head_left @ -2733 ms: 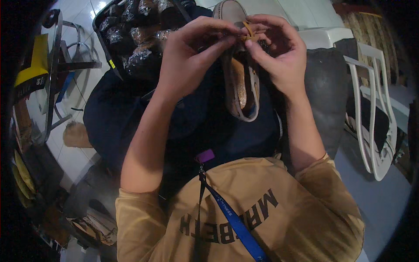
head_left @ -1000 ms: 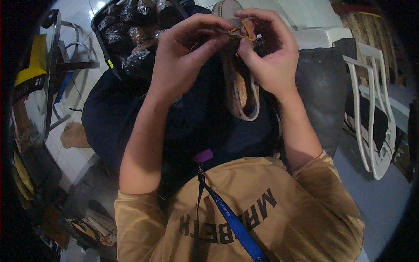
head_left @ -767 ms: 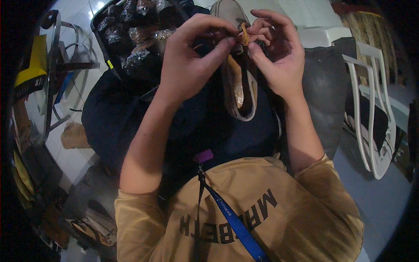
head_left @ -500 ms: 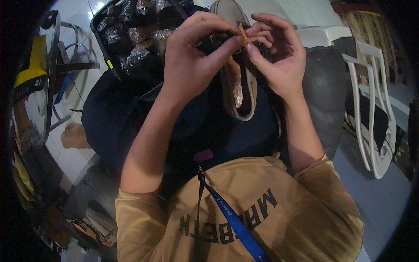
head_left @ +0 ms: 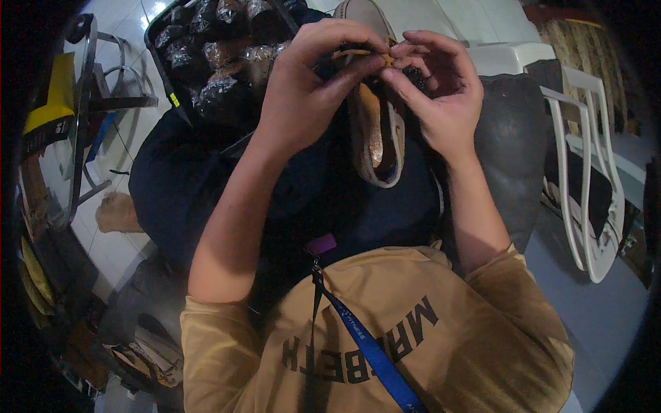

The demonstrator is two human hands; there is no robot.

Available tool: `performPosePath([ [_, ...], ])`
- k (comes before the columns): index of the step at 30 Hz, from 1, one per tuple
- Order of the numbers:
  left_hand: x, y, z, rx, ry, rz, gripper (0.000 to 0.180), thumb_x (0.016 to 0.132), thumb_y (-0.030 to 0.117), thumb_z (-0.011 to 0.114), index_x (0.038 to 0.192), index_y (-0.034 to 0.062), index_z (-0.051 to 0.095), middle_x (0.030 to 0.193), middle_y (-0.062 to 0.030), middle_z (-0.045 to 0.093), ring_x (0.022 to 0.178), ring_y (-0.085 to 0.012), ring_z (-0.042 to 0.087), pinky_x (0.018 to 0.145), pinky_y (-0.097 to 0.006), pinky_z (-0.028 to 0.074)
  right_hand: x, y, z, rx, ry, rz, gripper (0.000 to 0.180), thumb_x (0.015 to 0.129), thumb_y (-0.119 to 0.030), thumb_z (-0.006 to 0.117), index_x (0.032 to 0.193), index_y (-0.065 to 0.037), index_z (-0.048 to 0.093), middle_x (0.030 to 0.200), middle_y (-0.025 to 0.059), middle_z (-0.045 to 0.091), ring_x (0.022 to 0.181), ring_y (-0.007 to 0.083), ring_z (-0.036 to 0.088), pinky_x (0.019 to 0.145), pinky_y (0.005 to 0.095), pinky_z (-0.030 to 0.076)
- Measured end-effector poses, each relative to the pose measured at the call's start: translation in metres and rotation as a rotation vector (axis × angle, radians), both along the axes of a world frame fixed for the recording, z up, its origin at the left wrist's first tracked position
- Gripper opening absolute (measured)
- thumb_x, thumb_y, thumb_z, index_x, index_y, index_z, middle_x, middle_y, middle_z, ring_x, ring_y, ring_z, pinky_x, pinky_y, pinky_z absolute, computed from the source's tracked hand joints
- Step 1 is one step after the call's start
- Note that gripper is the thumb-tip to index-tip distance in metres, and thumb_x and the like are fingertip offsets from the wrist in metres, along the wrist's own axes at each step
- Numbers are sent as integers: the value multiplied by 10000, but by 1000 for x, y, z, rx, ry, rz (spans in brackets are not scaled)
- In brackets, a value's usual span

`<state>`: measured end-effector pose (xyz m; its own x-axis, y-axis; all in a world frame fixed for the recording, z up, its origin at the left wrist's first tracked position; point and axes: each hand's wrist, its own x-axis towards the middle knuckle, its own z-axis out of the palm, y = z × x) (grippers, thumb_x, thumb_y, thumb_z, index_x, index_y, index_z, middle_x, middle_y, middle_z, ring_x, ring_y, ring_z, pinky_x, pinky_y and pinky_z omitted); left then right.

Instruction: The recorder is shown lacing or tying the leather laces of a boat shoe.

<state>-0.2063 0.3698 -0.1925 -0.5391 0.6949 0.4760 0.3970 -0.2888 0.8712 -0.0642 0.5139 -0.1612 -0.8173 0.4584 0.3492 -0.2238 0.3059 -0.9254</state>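
Observation:
A beige slip-on style shoe (head_left: 392, 180) rests on my lap, toe pointing away, its tan insole showing inside. Over its opening, my left hand (head_left: 303, 89) and my right hand (head_left: 444, 93) meet fingertip to fingertip. Pinched between them is a narrow tan lace (head_left: 387, 60), and part of it shows along my left index finger. My left thumb and fingers are closed on it. The right thumb and index finger press at the same spot, while the other right fingers curl loosely. My hands hide the middle of the shoe.
Beyond my left hand, an open dark case (head_left: 172, 96) holds several plastic-wrapped bundles. A white plastic chair (head_left: 585, 227) lies at the right, past a dark grey padded surface (head_left: 509, 138). Far left are a metal frame (head_left: 86, 124) and a yellow-and-black item (head_left: 51, 96).
The tan lace between my fingertips has turned from standing upright to lying flatter. My left fingers have shifted slightly right and the fingertips are closer together. The shoe has barely moved.

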Motion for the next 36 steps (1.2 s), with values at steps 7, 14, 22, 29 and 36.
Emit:
performPosePath([
  [7,0,-4,7,-77,-15,-42,205,937,9,771,1139,37,747,1164,-54,732,1120,-156,672,996,-314,523,-1,3,-5,-260,75,-1,481,861,144,785,1298,54,605,1209,170,704,1098,193,716,993,323,591],
  [14,-1,-1,4,-60,-145,-102,216,962,3,744,1175,39,735,1173,-49,729,1123,-145,667,1006,-307,524,-8,24,7,52,21,80,397,940,54,742,1325,44,647,1269,156,724,1075,195,720,948,310,573],
  [22,-7,-1,4,-33,51,-97,189,974,7,709,1150,64,751,1156,-47,750,1156,-198,660,1034,-342,485,-15,33,5,407,-20,48,258,934,76,729,1192,60,727,1171,164,768,1069,214,735,978,324,565],
  [29,-9,1,1,-13,97,-57,164,947,95,762,1108,100,787,1034,-40,746,1025,-224,630,926,-353,493,-28,33,-2,545,150,-31,191,921,108,711,1106,64,735,1096,151,784,1022,221,754,930,322,588],
  [36,-5,-2,2,-9,219,14,228,878,48,804,1097,78,748,1094,-34,742,1093,-216,641,975,-355,486,-31,23,-8,450,-140,-67,215,916,92,714,1121,36,750,1138,130,776,1084,215,735,967,339,571],
])
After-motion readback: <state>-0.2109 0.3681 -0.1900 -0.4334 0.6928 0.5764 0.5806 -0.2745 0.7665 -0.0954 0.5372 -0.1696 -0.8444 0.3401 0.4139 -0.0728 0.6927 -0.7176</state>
